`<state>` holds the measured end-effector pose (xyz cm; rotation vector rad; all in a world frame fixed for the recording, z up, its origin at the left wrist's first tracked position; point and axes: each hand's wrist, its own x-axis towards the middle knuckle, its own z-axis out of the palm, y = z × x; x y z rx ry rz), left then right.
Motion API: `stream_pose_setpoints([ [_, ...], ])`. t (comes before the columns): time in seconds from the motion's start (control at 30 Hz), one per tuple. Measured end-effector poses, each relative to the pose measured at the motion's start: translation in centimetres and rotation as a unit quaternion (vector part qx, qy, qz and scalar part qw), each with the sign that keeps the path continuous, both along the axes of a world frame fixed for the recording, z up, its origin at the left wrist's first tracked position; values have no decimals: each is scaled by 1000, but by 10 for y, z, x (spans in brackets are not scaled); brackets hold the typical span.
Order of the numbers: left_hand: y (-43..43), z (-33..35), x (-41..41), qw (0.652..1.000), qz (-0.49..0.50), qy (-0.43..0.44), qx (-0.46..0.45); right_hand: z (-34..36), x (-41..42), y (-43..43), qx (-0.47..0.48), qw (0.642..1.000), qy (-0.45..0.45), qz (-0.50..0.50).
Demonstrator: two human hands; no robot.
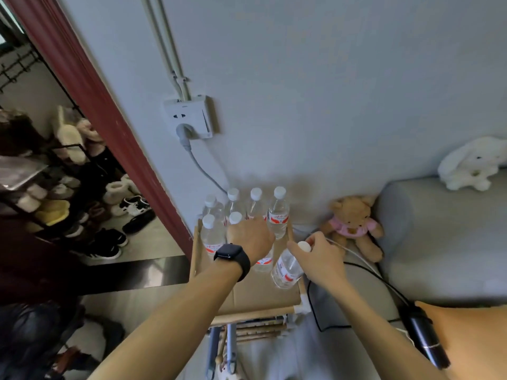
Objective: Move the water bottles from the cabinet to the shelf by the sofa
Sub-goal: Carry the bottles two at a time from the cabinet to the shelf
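Note:
Several clear water bottles with white caps and red labels [278,212] stand in rows at the back of a wooden shelf top [260,297] beside the grey sofa [444,237]. My left hand [251,238], a black watch on its wrist, is closed around the top of one upright bottle [263,263] in the front row; the hand hides the cap. My right hand [318,255] grips another bottle [286,270] by its neck and white cap, holding it tilted over the shelf's right side.
A wall socket [190,117] with a grey plug and cable is above the shelf. A teddy bear [352,224] sits against the sofa arm, a white plush toy [474,164] on top. Black cables and a dark cylinder [425,338] lie to the right. A shoe rack [63,193] stands left.

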<state>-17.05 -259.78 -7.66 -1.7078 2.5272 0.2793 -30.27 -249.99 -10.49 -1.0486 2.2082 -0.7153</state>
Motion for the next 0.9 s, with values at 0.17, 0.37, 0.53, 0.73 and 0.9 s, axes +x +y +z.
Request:
stream_pose_setpoints([
  [0.17,-23,-9,-14,1000,-18,12,11,-2,1,-23,-2,1000,2,-9],
  [0.37,-27,-8,-9,999,-12,37,-14,-16,3,-33,17,993,71,89],
  [0.53,-13,-11,-5,998,-59,25,-20,-36,-9,-16,-21,971,146,186],
  [0.73,-14,-13,2,986,-136,-85,-36,-44,-34,-10,34,957,124,260],
  [0.9,-23,-8,4,968,-186,-129,-112,-32,-47,-11,57,932,109,340],
])
